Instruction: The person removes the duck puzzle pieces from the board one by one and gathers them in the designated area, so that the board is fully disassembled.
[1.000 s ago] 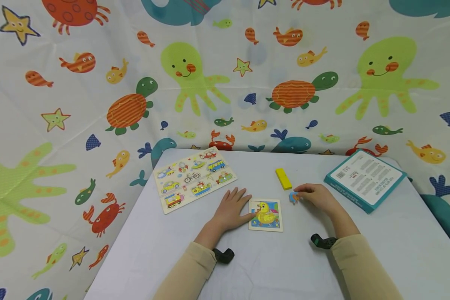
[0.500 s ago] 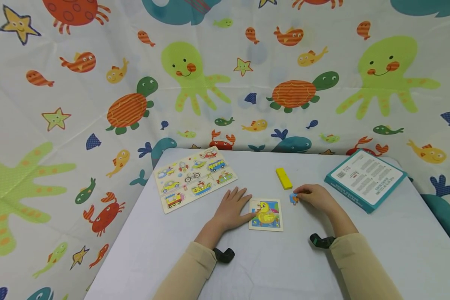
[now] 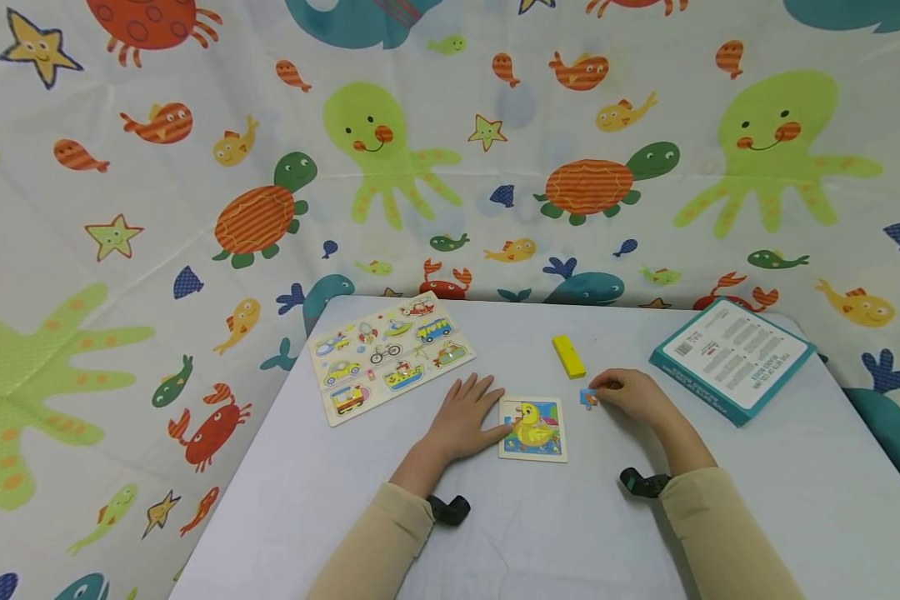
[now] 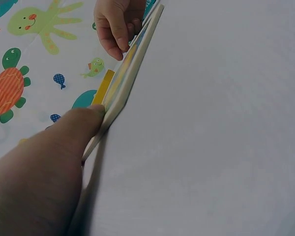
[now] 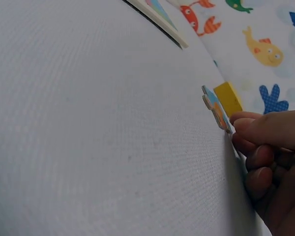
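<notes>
A small square duck jigsaw puzzle [image 3: 534, 432] in a pale wooden frame lies mid-table in the head view. My left hand [image 3: 457, 425] lies with fingers spread on the cloth to its left, the thumb resting on the frame's left edge. In the left wrist view that thumb [image 4: 83, 123] presses at the puzzle's rim. To the right of the puzzle, my right hand [image 3: 630, 395] pinches a small blue and orange puzzle piece [image 3: 588, 397] between thumb and forefinger. The right wrist view shows the piece [image 5: 216, 110] low over the cloth, its knobbed edge facing the camera.
A yellow block [image 3: 568, 357] lies just behind the puzzle piece. At the back left is a wooden board with vehicle pictures [image 3: 377, 379]; a teal box [image 3: 731, 358] with a printed white label lies at the right. A sea-animal curtain [image 3: 412, 125] hangs behind the white table.
The puzzle piece has turned slightly between my right finger and thumb, staying at nearly the same spot. My left hand keeps its place on the puzzle frame.
</notes>
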A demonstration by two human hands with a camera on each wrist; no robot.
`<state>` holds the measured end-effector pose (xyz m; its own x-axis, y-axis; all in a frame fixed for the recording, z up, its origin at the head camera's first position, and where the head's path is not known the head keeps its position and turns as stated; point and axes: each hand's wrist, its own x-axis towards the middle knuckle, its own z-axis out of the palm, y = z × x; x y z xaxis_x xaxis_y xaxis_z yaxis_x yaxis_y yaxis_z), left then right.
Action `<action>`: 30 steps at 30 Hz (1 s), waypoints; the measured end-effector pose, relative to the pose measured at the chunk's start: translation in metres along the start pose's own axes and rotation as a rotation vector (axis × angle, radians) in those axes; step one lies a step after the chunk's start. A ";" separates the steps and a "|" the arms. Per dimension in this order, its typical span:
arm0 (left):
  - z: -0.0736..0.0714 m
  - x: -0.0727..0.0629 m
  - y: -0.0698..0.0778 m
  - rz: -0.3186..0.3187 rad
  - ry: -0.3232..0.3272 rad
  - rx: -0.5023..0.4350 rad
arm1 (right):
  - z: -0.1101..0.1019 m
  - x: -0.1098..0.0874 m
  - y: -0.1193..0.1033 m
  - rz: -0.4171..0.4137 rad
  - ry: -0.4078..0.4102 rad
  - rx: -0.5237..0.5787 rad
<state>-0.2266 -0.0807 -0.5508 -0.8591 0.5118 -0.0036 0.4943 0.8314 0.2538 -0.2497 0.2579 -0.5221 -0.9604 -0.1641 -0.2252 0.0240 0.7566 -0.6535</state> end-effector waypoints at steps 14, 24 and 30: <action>0.003 0.001 -0.002 0.001 0.012 0.015 | 0.005 -0.006 -0.029 -0.021 0.042 0.025; 0.003 0.001 -0.001 0.006 0.001 0.019 | 0.024 -0.006 -0.067 -0.108 -0.022 0.049; 0.003 0.000 -0.001 0.006 0.018 0.028 | 0.042 -0.001 -0.079 -0.165 -0.050 0.039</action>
<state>-0.2267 -0.0806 -0.5536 -0.8583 0.5129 0.0150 0.5025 0.8343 0.2267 -0.2393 0.1718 -0.5001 -0.9371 -0.3163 -0.1477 -0.1214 0.6921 -0.7116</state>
